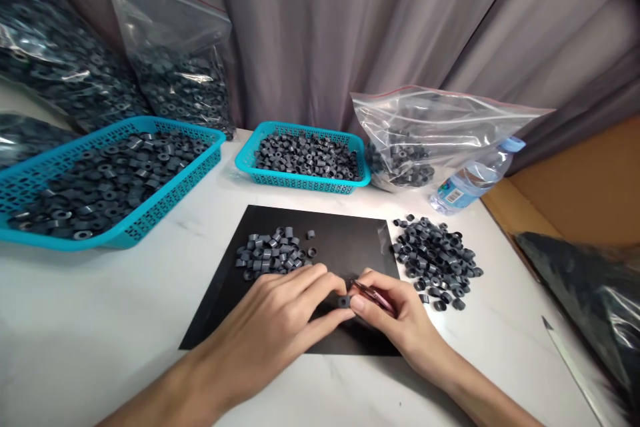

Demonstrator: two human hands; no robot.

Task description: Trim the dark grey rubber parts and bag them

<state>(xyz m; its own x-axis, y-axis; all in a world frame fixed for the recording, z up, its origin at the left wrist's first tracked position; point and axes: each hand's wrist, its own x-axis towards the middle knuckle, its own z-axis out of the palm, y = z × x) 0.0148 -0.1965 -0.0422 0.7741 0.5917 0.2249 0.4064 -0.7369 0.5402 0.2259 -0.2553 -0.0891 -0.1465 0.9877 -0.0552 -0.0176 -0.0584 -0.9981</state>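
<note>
Between the thumb and index finger of my left hand point(290, 313) is a small dark grey ring-shaped piece point(344, 301), its hole facing me. My right hand point(395, 313) is closed round a thin, shiny pinkish metal tool point(375, 296), its exact kind hard to make out. The right thumb tip touches or nearly touches the held piece. Both hands are over a black mat point(345, 240). On the mat, just beyond my left fingers, lies a pile of similar grey pieces point(273, 252), partly hidden by the hand. A second loose pile point(437, 260) sits right of the mat.
Two turquoise baskets point(170, 197) point(305, 181) full of grey pieces stand left and behind. Clear zip bags point(175, 47) with more pieces lean at the back left. Another bag point(425, 113) and a water bottle point(475, 180) are back right. A pencil-like stick point(570, 367) lies right.
</note>
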